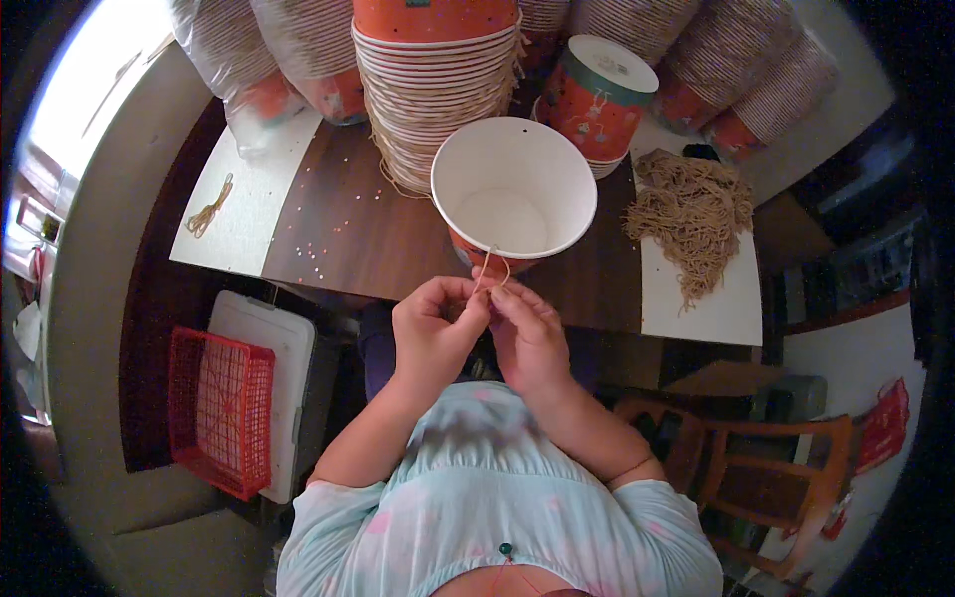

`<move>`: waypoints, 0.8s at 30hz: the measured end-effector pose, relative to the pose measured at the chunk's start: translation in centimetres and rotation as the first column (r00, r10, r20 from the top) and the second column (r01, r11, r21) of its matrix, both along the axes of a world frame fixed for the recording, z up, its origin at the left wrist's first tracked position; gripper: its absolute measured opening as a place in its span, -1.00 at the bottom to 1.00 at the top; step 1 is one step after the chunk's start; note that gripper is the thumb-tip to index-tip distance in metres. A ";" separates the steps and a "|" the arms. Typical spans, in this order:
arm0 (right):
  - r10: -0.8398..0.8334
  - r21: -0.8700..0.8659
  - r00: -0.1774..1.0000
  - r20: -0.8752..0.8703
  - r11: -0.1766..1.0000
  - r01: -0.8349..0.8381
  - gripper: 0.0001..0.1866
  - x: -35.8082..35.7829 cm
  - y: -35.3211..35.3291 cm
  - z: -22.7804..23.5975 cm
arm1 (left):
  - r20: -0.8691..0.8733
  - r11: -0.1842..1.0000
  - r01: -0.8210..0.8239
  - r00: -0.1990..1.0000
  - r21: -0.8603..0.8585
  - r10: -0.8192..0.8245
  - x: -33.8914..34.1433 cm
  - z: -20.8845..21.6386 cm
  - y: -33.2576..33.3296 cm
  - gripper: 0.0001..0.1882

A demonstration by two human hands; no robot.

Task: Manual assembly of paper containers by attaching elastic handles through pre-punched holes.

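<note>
A paper bucket (512, 194), white inside and orange outside, stands tilted toward me at the near edge of the table, its mouth facing up. From its near rim a thin tan cord (505, 265) loops down to my fingers. My left hand (436, 323) pinches the cord between thumb and fingers just below the rim. Close beside it, my right hand (530, 333) also pinches the cord, fingertips nearly touching the left ones. The cord's ends are hidden between the fingers. A small hole shows in the bucket's far wall.
A tall stack of corded buckets (438, 90) stands behind. An upside-down bucket stack (602, 99) is to its right, with bagged stacks (736, 70) farther back. Loose cords (696, 214) lie right, a small cord bundle (209, 209) left. A red basket (221, 408) is below the table.
</note>
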State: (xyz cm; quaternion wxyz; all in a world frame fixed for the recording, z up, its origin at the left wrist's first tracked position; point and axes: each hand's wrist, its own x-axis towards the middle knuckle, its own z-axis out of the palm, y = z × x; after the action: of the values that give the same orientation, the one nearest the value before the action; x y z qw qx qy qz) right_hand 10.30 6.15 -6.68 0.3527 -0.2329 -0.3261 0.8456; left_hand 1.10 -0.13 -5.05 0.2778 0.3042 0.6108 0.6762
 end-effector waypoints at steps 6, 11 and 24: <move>-0.098 0.076 0.995 0.027 0.993 0.096 -0.81 -0.2 0.0 -0.7 | -0.170 0.998 -0.029 0.985 -0.050 0.021 -0.3 -0.8 0.6 -0.86; -0.151 0.239 0.985 0.081 0.962 0.128 -0.80 -0.2 0.0 -0.4 | 0.241 0.987 0.157 0.957 0.043 -0.163 -0.9 -0.4 0.8 -0.85; -0.013 0.061 1.000 0.026 0.998 0.011 -0.84 0.4 1.8 -0.4 | 0.458 0.970 0.177 0.858 0.165 -0.234 -1.0 -1.6 1.0 -0.92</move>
State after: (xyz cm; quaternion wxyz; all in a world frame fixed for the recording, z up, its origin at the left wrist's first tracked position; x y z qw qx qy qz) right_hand 10.74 7.98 -7.06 0.3604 -0.2350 -0.3549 0.8300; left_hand 0.08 0.86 -6.70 0.4708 0.2090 0.4475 0.7310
